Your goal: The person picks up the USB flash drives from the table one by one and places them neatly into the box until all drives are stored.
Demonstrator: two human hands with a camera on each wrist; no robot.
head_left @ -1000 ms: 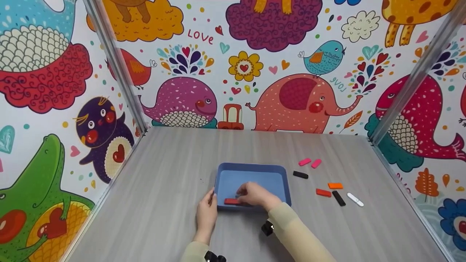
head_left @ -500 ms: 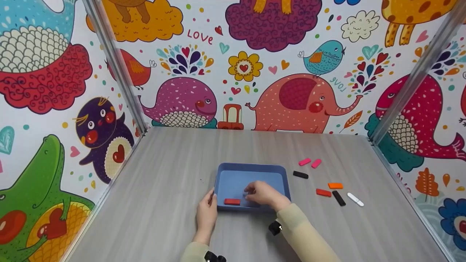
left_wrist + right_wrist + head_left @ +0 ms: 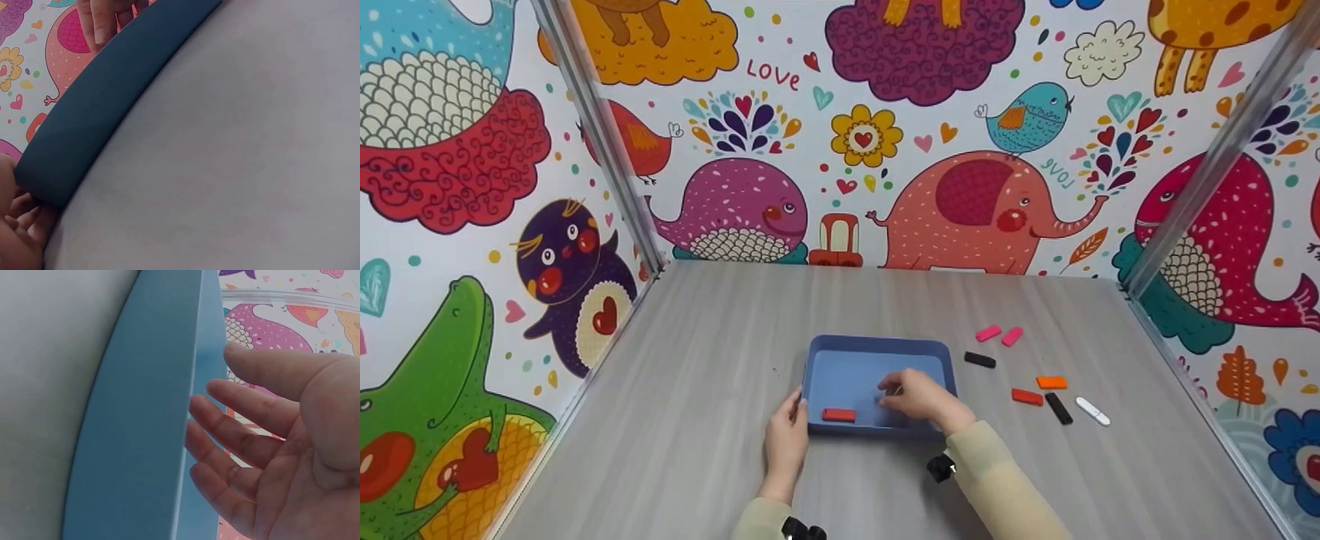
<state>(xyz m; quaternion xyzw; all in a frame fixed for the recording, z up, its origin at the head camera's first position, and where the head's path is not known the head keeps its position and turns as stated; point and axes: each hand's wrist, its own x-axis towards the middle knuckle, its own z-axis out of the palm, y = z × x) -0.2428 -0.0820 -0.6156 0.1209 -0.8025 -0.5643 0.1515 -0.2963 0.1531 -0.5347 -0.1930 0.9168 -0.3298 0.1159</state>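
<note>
A shallow blue tray (image 3: 877, 345) sits on the table. Inside it, near the front left corner, lies a small red stick (image 3: 838, 415) shaped like a USB flash drive. My left hand (image 3: 787, 442) holds the tray at its left front corner; in the left wrist view its fingers (image 3: 39, 222) are against the corner. Over the right part of the tray is my right hand (image 3: 919, 396), apart from the red stick. The right wrist view shows this hand (image 3: 281, 444) with loosely bent fingers and nothing in the palm, beside the tray wall (image 3: 135, 416).
Right of the tray lie similar small sticks: two pink ones (image 3: 988, 334), a black one (image 3: 979, 360), an orange one (image 3: 1051, 382), a red one (image 3: 1027, 397), another black one (image 3: 1058, 409) and a white one (image 3: 1092, 411). Printed walls (image 3: 840, 135) enclose the table.
My right hand has let go of the red stick in the tray and moved to the right. The left hand and the tray have stayed in place.
</note>
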